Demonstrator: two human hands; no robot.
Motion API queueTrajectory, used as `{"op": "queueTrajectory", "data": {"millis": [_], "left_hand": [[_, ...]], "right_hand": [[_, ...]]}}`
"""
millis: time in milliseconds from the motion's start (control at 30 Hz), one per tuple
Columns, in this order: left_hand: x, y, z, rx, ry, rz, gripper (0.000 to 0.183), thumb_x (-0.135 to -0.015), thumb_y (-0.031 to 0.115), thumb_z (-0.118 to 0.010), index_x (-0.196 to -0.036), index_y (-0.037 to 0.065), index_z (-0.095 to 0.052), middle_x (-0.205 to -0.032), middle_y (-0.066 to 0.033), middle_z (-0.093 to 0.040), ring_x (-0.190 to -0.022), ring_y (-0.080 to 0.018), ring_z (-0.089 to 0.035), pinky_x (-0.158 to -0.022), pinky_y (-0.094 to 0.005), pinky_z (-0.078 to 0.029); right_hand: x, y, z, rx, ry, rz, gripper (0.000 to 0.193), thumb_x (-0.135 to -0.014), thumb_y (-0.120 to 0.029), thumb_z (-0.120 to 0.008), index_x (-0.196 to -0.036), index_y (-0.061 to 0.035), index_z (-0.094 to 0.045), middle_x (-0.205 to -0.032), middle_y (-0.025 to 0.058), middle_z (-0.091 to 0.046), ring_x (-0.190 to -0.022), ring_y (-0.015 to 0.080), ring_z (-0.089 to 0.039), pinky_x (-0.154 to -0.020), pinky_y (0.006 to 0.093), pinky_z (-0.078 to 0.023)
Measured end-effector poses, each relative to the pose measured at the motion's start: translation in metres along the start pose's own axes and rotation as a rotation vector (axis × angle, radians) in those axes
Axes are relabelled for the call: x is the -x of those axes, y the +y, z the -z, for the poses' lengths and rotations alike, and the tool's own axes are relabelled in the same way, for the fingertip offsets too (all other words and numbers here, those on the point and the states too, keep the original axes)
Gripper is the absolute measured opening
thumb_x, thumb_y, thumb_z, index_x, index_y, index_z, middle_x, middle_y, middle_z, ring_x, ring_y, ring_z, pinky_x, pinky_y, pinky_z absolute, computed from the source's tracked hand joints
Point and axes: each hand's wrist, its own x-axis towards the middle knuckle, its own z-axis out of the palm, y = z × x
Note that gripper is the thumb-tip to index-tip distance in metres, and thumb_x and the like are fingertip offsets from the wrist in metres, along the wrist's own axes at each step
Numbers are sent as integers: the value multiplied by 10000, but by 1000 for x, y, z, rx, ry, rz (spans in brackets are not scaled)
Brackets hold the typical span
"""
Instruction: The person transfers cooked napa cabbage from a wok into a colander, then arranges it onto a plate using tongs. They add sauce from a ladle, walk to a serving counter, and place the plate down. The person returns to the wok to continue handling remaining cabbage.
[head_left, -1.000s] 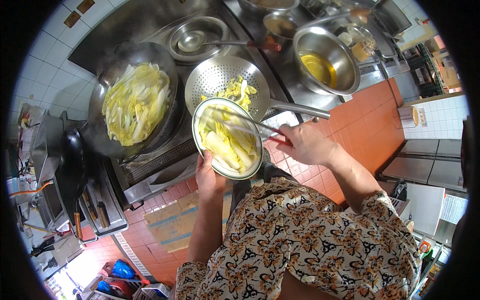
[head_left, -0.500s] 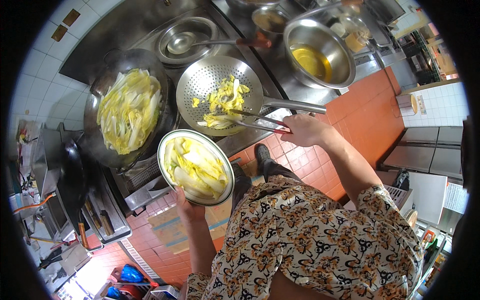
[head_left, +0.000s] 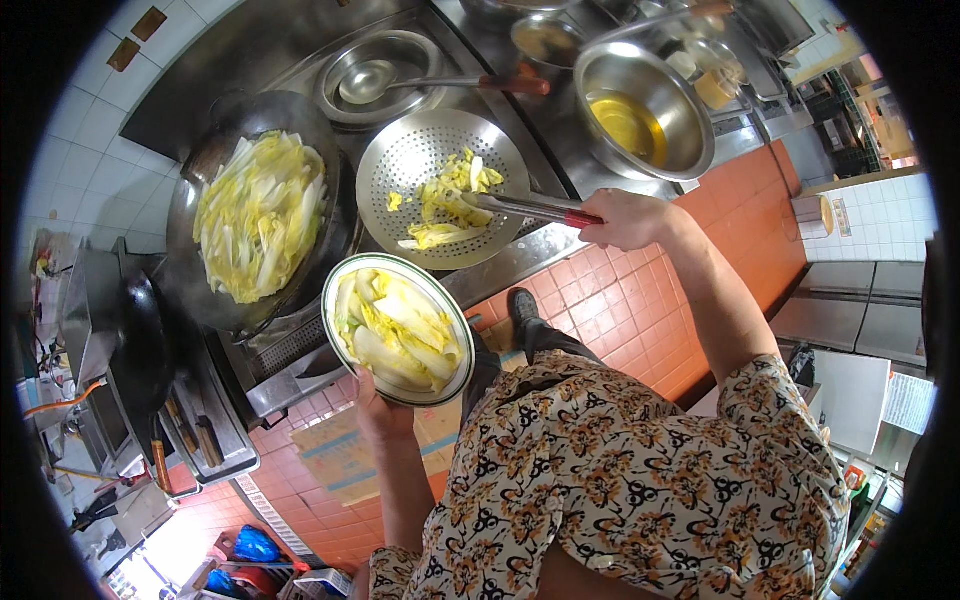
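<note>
My left hand (head_left: 376, 402) grips the near rim of a white oval plate (head_left: 463, 372) with green edge lines. Pale yellow-green cabbage pieces (head_left: 400, 330) are heaped on it. My right hand (head_left: 628, 218) is closed around metal tongs (head_left: 535, 207) with red grips. Their tips reach over a perforated steel strainer (head_left: 400, 155), at the edge of a small pile of cabbage (head_left: 450, 205); whether they pinch a piece I cannot tell. At the left, a black wok (head_left: 215, 150) holds a large heap of cabbage (head_left: 260, 220).
Behind the strainer, a ladle (head_left: 368, 82) with a red-brown handle rests across a round steel pan (head_left: 335, 105). A steel bowl (head_left: 690, 110) of yellow liquid stands on the counter to the right. Knives (head_left: 208, 440) lie at the lower left. Flattened cardboard (head_left: 340, 460) covers some red floor tiles.
The tongs have drawn closer together and moved slightly up and right with my right hand. The plate has shifted slightly to the right and up.
</note>
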Motion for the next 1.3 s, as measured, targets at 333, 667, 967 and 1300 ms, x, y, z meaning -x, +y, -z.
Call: {"op": "queueTrajectory", "data": {"millis": [333,667,967,1300], "left_hand": [[-5,-10,-4,-43,4,-48,523,-1124,271,-437,-1577,23,-357,-1560,-183,-472,-1413,-354,-496,-1181,-511,-422],[2,-4,3,-4,-8,-8,525,-1116,264,-459,-1571,19,-366,-1555,-190,-477,-1391,-365,-519,-1171,-513,-435],[-11,-10,-15,-17,32,-32,469,-1119,169,-431,-1559,13,-391,-1547,-176,-492,-1382,-340,-534,-1157,-493,-454],[-40,-1,-50,-118,-50,49,364,-1098,192,-547,-1349,-67,-594,-1318,-168,-679,-1161,-272,-689,-1015,-407,-566]], "right_hand": [[-24,1,-45,285,261,74,344,-945,-294,-685,-1061,28,-713,-1079,224,-743,-1070,389,-710,-936,465,-560],[-54,-11,-30,184,83,182,346,-910,-302,-687,-1046,14,-726,-1029,222,-740,-1004,376,-713,-865,460,-555],[2,-6,8,-104,-30,87,327,-935,-308,-658,-1021,4,-704,-761,103,-690,-653,192,-662,-590,374,-511],[34,-32,-3,420,539,553,227,-952,-243,-696,-1029,-39,-631,-829,117,-707,-732,336,-713,-653,443,-549]]}}
